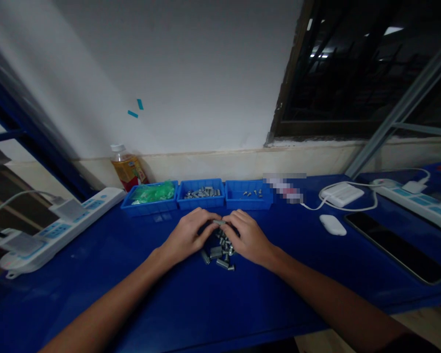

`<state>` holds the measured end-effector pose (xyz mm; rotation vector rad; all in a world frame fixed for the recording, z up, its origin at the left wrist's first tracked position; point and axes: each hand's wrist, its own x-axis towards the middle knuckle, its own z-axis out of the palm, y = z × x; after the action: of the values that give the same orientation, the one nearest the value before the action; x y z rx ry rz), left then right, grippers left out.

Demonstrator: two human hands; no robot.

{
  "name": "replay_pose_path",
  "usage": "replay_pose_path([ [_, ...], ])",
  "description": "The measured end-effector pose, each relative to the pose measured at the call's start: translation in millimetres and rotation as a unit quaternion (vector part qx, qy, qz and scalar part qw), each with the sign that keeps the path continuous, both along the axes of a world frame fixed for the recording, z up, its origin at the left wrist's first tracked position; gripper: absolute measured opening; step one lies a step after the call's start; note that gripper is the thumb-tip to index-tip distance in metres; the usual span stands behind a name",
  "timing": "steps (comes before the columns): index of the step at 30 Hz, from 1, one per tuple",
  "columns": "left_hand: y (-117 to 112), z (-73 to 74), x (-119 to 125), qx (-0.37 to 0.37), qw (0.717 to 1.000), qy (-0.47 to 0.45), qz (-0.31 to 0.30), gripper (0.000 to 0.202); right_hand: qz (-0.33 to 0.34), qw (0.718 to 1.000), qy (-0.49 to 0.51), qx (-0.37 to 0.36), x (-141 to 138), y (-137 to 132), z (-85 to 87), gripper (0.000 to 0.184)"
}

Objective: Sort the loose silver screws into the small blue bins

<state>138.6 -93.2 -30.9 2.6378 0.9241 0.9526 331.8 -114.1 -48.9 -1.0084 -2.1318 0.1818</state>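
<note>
My left hand [192,232] and my right hand [248,237] meet above the middle of the blue table. Between their fingertips is a short silvery metal standoff [219,222], lying roughly level, pinched from both sides. Whether a screw sits in its end is too small to see. Just below the fingers, a loose pile of metal parts lies on the table: several short screws [231,267] and thicker standoffs [216,252]. Part of that pile is hidden by my hands.
Behind my hands stand three blue bins: one with green plastic bags [154,191], one with metal standoffs [205,191], one with a few screws [255,192]. A bottle [128,166] and power strip [69,228] are left; a phone [397,247], white case [332,225] and charger [341,194] right.
</note>
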Motion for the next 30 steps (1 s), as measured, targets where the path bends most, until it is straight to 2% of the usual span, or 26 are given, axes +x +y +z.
replay_pose_path([
  [2,15.5,8.1,-5.5,0.026,0.999,0.010,0.045,0.019,-0.012,1.000,-0.002,-0.012,0.2,0.5,0.0,0.017],
  [4,37.4,13.1,-13.7,0.060,0.990,0.016,0.125,0.021,-0.022,1.000,-0.010,-0.017,-0.1,0.7,-0.2,0.020],
  [7,65.6,11.7,-23.8,0.110,0.968,0.072,0.215,0.022,-0.014,1.000,-0.025,-0.012,-2.0,-0.2,-0.6,0.019],
  [9,68.6,6.8,-24.5,0.139,0.959,0.091,0.231,0.022,-0.001,0.999,-0.031,-0.009,-3.2,-1.2,-0.5,0.018],
  [11,55.5,1.8,-19.7,0.152,0.965,0.089,0.193,0.025,0.002,1.000,-0.024,-0.005,-3.0,-1.2,-0.2,0.018],
  [13,32.7,-2.0,-11.4,0.133,0.981,0.091,0.108,0.026,-0.005,1.000,-0.010,0.001,-0.6,0.8,0.1,0.018],
  [16,3.4,-5.8,-0.3,0.046,0.992,0.120,0.001,0.023,-0.028,0.999,0.011,0.013,5.4,7.5,-0.6,0.017],
  [19,-2.6,-11.3,1.9,-0.047,0.988,0.140,-0.046,0.021,-0.036,0.999,0.023,0.019,9.2,13.7,-2.8,0.016],
  [21,2.3,-16.1,-0.8,-0.078,0.985,0.144,-0.058,0.022,-0.027,0.999,0.021,0.013,9.0,14.9,-3.9,0.015],
  [24,9.2,-21.8,-5.1,-0.076,0.986,0.141,-0.054,0.018,-0.009,1.000,0.009,0.003,5.7,12.1,-3.8,0.014],
  [30,7.2,-28.1,-2.6,-0.071,0.992,0.100,0.008,0.008,0.008,0.999,-0.039,-0.015,-0.6,5.5,-2.7,0.010],
])
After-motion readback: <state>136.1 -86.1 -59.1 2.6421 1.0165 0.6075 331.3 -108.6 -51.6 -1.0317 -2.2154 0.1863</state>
